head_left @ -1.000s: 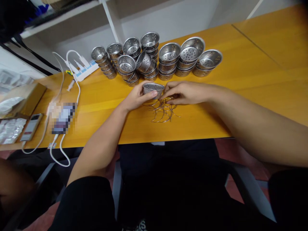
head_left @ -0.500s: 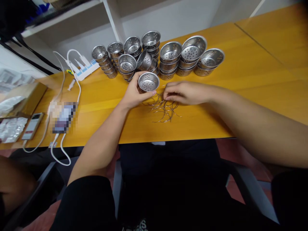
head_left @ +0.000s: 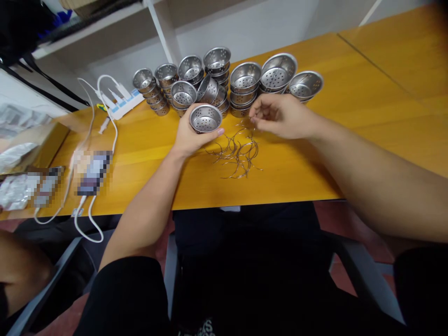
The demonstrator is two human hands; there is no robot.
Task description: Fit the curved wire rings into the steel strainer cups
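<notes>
Wires [head_left: 241,156] lie in a loose tangle on the table [head_left: 297,172], between the two hands and nearer to the body than both. Each wire is curved, so the heap has no single long axis. From the right hand [head_left: 280,115], the heap is to the left and toward the body; its far strands come just beside these fingertips, so this hand seems to be the nearer. Its fingers are curled, with thumb and forefinger close together; whether they pinch a wire, I cannot tell. The left hand [head_left: 185,136] is closed around a cup [head_left: 206,120], thumb along the near side, other fingers mostly hidden; the mouth faces upward, to the left of the right fingertips.
</notes>
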